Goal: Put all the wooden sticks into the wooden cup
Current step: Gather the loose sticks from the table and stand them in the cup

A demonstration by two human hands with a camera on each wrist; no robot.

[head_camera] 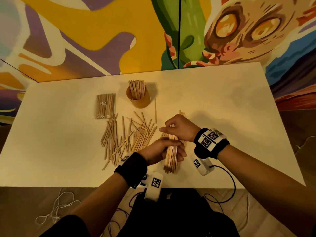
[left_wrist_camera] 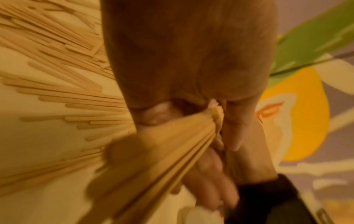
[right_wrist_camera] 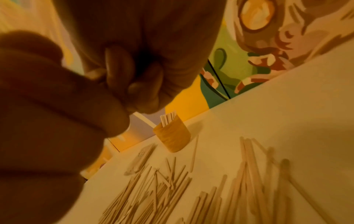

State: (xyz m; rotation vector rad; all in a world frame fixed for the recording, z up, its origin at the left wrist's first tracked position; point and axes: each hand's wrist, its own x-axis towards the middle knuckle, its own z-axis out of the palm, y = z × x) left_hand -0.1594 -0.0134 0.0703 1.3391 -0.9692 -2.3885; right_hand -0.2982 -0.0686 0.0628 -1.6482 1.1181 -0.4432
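The round wooden cup [head_camera: 138,99] stands at the back of the white table [head_camera: 230,103], with several sticks upright in it. A loose pile of flat wooden sticks [head_camera: 127,137] lies in front of it. My left hand [head_camera: 158,150] grips a thick bundle of sticks [head_camera: 171,157] around its middle, above the table's front part. My right hand [head_camera: 179,128] curls its fingers over the bundle's far end. The left wrist view shows the bundle [left_wrist_camera: 153,151] clamped between thumb and fingers. In the right wrist view the cup [right_wrist_camera: 173,135] stands beyond the curled fingers [right_wrist_camera: 134,75].
A sealed pack of sticks [head_camera: 105,106] lies left of the cup. One single stick [head_camera: 155,110] lies right of the pile, and a few more sticks [right_wrist_camera: 254,174] lie under my right hand. A painted wall stands behind the table. Cables and a white cord lie on the floor.
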